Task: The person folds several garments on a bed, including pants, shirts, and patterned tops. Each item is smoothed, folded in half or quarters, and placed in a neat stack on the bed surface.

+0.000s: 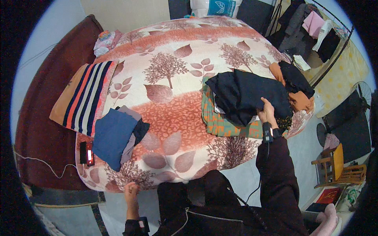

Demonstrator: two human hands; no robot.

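Observation:
On the right of the bed, my right hand [267, 110] grips the near edge of a folded black garment [236, 94]. That garment lies on a stack of folded cloth, with a green and orange patterned cloth [230, 126] at the bottom. A white edge shows between them. My left hand [131, 190] hangs at the bed's front edge with fingers curled, and I see nothing in it. Beyond it lies a folded blue garment [113, 134], on top of mauve cloth [129, 147] and black cloth [141, 129].
The bed bears a leaf-and-tree print blanket [177, 118]. A folded striped blanket [85, 97] lies at left, near a phone [90, 156] and a white cable [56, 171]. Black clothes [296, 78] and orange clothes [301, 101] lie far right. A wooden chair [336, 168] stands on the floor.

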